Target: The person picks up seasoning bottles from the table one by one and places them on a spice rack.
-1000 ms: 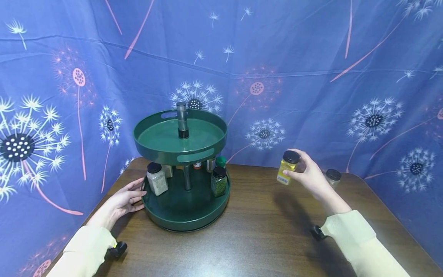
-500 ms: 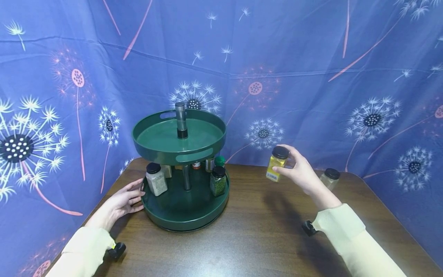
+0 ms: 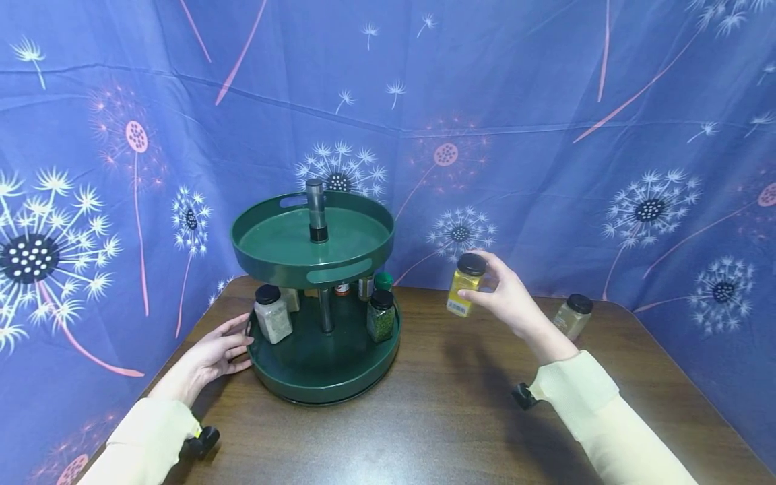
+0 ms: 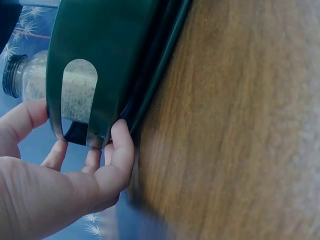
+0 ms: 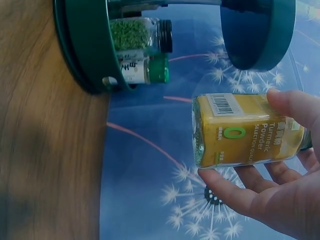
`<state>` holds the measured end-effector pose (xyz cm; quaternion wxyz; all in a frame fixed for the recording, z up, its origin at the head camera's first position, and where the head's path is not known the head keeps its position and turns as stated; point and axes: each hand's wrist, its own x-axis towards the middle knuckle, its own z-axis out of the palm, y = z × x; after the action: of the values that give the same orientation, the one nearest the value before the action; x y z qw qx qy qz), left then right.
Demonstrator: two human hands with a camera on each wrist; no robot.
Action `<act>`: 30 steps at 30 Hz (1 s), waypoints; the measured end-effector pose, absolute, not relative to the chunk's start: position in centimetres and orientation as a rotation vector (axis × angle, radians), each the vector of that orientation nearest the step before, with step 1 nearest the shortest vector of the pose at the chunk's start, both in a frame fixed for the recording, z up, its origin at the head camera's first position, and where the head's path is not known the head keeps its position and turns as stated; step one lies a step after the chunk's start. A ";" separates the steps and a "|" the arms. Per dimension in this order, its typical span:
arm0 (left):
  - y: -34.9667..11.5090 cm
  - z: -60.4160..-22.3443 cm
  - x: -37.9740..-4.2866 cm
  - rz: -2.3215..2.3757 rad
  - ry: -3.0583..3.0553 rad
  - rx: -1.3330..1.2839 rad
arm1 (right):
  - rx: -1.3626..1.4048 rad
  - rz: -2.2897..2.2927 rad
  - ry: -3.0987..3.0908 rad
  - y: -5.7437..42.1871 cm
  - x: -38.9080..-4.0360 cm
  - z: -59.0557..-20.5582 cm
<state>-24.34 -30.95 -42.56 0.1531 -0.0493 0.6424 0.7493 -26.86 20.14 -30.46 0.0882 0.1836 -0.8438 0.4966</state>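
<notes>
In the head view, my right hand (image 3: 502,294) holds a square jar of turmeric powder (image 3: 463,286) with a black lid above the table, right of a green two-tier turntable (image 3: 321,387). The thumb presses one side and the fingers lie along the other; its yellow label (image 5: 245,131) shows in the right wrist view. My left hand (image 3: 210,356) is at the left side of the lower tier, fingertips spread on its outer wall around a handle slot (image 4: 79,100). Near it stands a black-lidded jar of pale seasoning (image 3: 274,316) on that tier.
A jar of green herbs (image 3: 381,316) and a green-capped jar (image 3: 383,281) stand at the lower tier's right, with several more behind the pole. The upper tier (image 3: 273,236) overhangs them. Another black-lidded jar (image 3: 572,316) stands on the table at right. Patterned blue cloth (image 3: 515,101) hangs behind.
My right hand has carried the turmeric jar left toward the turntable, slightly upward in the view, uncovering more of the jar on the right. My left hand stays on the lower tier.
</notes>
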 end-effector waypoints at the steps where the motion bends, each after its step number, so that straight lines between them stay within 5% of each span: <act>1: -30.9 -42.6 -24.3 2.147 1.846 -0.142 | 0.547 1.483 -2.515 20.0 -26.8 -30.4; 30: -30.5 -43.1 -23.8 2.142 1.880 -0.157 | 0.691 1.614 -2.470 15.2 -26.1 -31.1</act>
<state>-23.77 -30.49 -43.06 0.1432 -0.0545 0.6518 0.7428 -26.12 15.21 -31.11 0.0558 0.2276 -0.8138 0.5319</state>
